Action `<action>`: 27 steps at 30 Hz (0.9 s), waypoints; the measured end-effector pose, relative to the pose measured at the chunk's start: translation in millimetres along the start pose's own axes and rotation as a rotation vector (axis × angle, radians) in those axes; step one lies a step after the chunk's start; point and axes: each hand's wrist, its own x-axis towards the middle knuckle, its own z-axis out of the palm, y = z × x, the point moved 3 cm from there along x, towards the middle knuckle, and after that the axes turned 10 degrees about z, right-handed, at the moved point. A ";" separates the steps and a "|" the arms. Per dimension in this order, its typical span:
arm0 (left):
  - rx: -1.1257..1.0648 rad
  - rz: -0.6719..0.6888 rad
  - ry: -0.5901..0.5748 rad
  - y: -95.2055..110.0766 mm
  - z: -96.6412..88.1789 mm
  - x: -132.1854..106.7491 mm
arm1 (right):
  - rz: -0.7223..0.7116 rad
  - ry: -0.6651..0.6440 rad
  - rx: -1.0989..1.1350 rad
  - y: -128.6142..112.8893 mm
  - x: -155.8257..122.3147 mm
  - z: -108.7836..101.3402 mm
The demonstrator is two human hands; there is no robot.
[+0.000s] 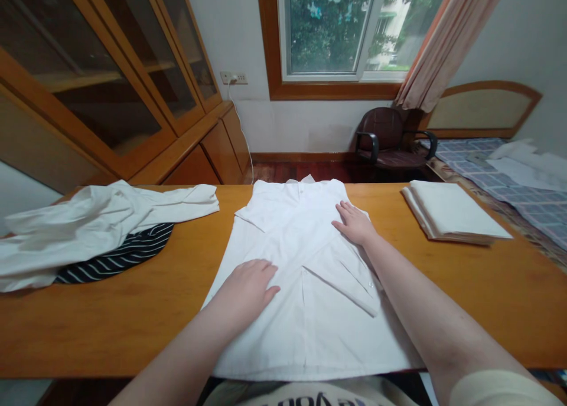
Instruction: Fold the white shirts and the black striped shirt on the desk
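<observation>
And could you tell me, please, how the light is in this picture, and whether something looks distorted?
Head view: daylight shows in the window, while the glass-fronted cabinet is dim inside; head view: the white shirt is bright under the left hand and right hand; head view: the cabinet leans strongly, probably wide-angle distortion.

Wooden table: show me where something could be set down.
On the table, bare wood shows between the striped cloth and white shirt, and between the shirt and folded stack. Crowded: the middle, left hand and right hand on the shirt, and the left end, under rumpled white cloth.
</observation>
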 end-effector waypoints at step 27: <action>0.066 0.015 0.184 -18.7 56.5 148.3 | 0.206 0.010 0.017 14.9 3.2 7.2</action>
